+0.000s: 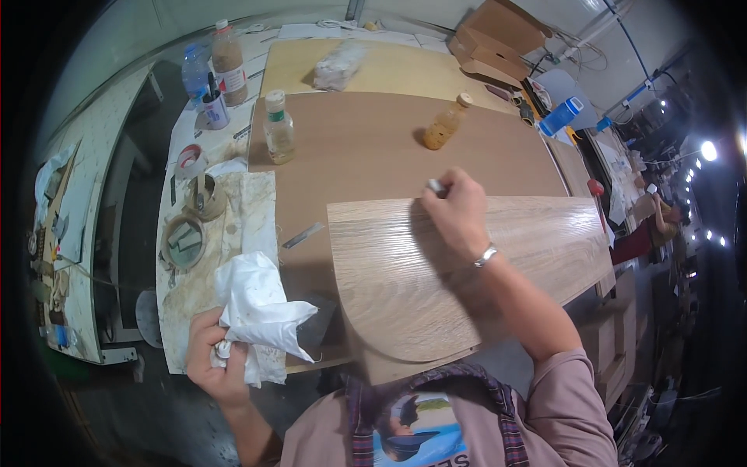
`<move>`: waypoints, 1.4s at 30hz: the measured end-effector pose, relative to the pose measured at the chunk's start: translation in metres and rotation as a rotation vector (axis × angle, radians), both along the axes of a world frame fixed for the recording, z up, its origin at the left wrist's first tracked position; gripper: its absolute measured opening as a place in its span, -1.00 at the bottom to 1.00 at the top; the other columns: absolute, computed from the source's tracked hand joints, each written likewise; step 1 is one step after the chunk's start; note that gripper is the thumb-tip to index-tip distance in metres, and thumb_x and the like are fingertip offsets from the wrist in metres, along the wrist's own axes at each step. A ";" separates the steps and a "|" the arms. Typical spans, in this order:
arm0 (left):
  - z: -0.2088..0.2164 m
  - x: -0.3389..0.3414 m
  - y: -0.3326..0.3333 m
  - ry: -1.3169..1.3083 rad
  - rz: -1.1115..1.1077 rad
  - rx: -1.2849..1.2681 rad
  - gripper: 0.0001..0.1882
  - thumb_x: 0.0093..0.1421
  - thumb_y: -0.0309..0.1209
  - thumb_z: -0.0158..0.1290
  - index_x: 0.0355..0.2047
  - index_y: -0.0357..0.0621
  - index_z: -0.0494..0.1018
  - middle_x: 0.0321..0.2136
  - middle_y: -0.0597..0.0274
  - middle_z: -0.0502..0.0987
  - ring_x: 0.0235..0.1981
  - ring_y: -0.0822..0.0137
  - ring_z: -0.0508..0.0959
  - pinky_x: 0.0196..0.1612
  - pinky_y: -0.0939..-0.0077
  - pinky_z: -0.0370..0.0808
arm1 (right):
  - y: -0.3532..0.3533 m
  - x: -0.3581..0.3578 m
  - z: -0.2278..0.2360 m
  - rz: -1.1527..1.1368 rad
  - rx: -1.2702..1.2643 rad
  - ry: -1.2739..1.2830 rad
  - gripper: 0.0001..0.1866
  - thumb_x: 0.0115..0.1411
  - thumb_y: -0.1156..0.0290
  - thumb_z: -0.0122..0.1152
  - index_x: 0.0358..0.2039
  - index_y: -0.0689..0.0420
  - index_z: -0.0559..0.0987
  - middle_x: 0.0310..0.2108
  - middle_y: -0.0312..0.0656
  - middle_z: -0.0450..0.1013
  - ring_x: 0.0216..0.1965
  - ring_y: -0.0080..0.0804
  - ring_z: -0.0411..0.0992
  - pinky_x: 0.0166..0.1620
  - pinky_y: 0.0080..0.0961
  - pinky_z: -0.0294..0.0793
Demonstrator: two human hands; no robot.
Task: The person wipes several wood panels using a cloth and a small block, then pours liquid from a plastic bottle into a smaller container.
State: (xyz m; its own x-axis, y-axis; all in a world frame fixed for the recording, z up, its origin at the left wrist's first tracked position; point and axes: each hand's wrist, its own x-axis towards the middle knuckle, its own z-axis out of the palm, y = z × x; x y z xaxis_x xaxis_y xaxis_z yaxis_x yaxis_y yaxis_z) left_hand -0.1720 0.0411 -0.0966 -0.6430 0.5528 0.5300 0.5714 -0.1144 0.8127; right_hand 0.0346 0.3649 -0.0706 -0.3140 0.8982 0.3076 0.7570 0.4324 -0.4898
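Note:
My left hand is closed round a crumpled white cloth, which hangs out over the stained sheet at the bench's left side. Over the far edge of a wood-grain panel with one rounded corner, my right hand is closed on a small whitish-grey piece. Most of that piece is hidden by my fingers, so its kind cannot be made out. A thin metal blade lies on the brown board left of the panel.
Beyond the panel stand a clear bottle and a bottle of amber liquid. Tape rolls and a round tub sit on the left. A cardboard box is at the back; a blue bottle lies right. Another person is far right.

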 end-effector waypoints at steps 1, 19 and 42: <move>0.004 0.002 0.002 0.009 0.006 0.004 -0.82 -0.09 -0.55 0.15 -0.46 -0.40 0.43 -0.30 -0.07 0.58 -0.29 0.14 0.52 -0.14 0.35 0.44 | 0.005 0.014 0.003 -0.058 0.023 -0.019 -0.77 0.05 0.29 0.33 -0.48 0.19 0.56 -0.50 0.01 0.54 -0.40 0.01 0.54 -0.27 -0.14 0.50; 0.053 0.097 0.085 0.280 -0.333 -0.096 -0.79 -0.19 -0.50 0.19 -0.49 -0.26 0.47 -0.33 -0.04 0.59 -0.33 0.00 0.53 -0.20 0.22 0.45 | 0.089 0.137 -0.002 -0.161 0.037 -0.013 -0.76 0.02 0.28 0.30 -0.46 0.21 0.55 -0.44 0.04 0.54 -0.32 0.05 0.53 -0.23 -0.11 0.51; 0.044 0.351 0.328 0.791 -0.559 -0.536 -0.43 -0.08 -0.25 0.21 -0.02 -0.19 0.48 0.16 -0.12 0.40 0.14 -0.22 0.36 0.20 -0.06 0.30 | 0.320 0.494 0.003 -0.471 0.124 -0.132 -0.79 0.02 0.30 0.30 -0.47 0.19 0.58 -0.43 0.08 0.56 -0.31 0.10 0.56 -0.23 -0.07 0.51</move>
State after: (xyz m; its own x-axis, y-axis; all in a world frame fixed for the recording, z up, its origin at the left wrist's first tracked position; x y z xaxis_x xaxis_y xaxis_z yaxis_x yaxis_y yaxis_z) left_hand 0.1786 0.3694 -0.0529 0.1828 0.9406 0.2861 0.9290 -0.2605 0.2628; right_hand 0.5289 0.6844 -0.0678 0.0732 0.9110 0.4058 0.9358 0.0779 -0.3438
